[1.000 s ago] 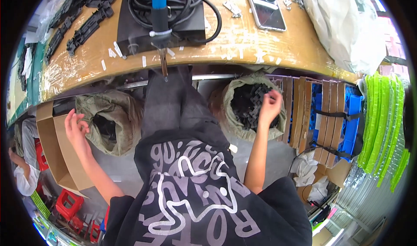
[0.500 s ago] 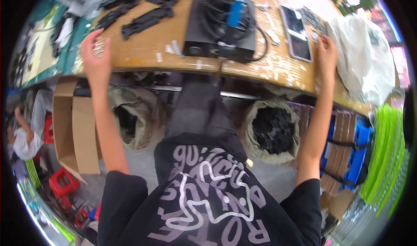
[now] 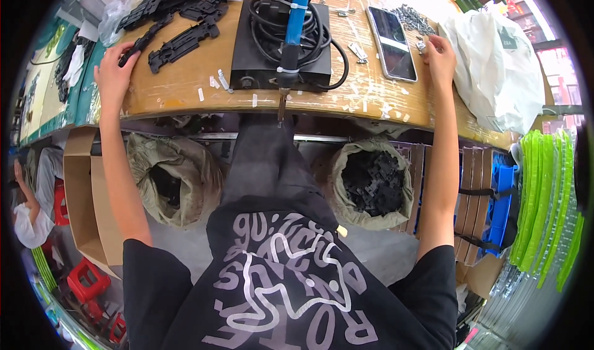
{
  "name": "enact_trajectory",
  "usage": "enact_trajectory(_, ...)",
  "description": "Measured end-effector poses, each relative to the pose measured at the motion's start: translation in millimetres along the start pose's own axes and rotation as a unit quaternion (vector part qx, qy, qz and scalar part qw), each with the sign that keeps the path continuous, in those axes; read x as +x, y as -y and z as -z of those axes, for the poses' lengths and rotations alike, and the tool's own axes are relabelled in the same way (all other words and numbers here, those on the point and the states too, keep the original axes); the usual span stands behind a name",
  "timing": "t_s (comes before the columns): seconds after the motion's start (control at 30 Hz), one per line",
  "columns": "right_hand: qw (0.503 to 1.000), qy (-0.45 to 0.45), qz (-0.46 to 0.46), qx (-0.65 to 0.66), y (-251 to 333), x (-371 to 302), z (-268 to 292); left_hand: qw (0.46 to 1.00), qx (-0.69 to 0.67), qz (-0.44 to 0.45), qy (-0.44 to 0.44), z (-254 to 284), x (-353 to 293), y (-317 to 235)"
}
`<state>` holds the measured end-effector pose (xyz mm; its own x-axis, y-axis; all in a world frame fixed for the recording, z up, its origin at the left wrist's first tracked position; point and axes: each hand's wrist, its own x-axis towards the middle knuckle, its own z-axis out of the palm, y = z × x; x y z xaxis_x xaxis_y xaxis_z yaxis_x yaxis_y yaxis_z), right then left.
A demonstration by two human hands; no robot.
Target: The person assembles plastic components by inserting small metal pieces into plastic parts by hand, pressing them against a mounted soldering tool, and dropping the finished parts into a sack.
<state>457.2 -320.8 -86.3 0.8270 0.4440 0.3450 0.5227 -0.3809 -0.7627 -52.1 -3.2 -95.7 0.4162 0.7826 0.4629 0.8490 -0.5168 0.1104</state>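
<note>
Evidently the L hand (image 3: pixel 113 73) pinches a long, black, moulded-plastic strip (image 3: pixel 146 40) by its near end, left of the black box-shaped unit (image 3: pixel 266 79) on the brown counter (image 3: pixel 185 101), prob. because that end's easiest to reach. Right of the unit, the R hand (image 3: pixel 440 60) curls beside a loose heap of small silver metal pieces (image 3: pixel 413 20); can't tell if it's got one. Strip & heap flank the unit, presumably so each side's stock suits its nearest hand.

- smartphone (image 3: pixel 394 47), screen up
- crumpled white plastic bag (image 3: pixel 492 78)
- open cardboard box (image 3: pixel 104 217)
- red plastic stool (image 3: pixel 93 290)
- blue plastic crate (image 3: pixel 500 217)
- lime-green strips (image 3: pixel 539 195), far right
</note>
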Motion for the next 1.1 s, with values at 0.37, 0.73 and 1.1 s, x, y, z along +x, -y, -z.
enact_trajectory(0.37, 0.969, 0.104, 0.120, -0.189, 15.1, 36.2, -29.0, 0.915, -0.347, 0.175, -0.105, 63.6, -62.3, -50.7)
enact_trajectory(0.73, 0.973, 0.085, 0.082, -0.196, -0.3, 38.9, -36.5, 0.441, -0.843, 0.202, 0.233, 88.5, -171.7, -162.1)
enact_trajectory(1.1, 0.960, 0.035, 0.023, 0.277, 35.8, -34.2, 3.7, 0.251, -0.858, 0.185, 0.407, 88.3, -202.9, -205.9)
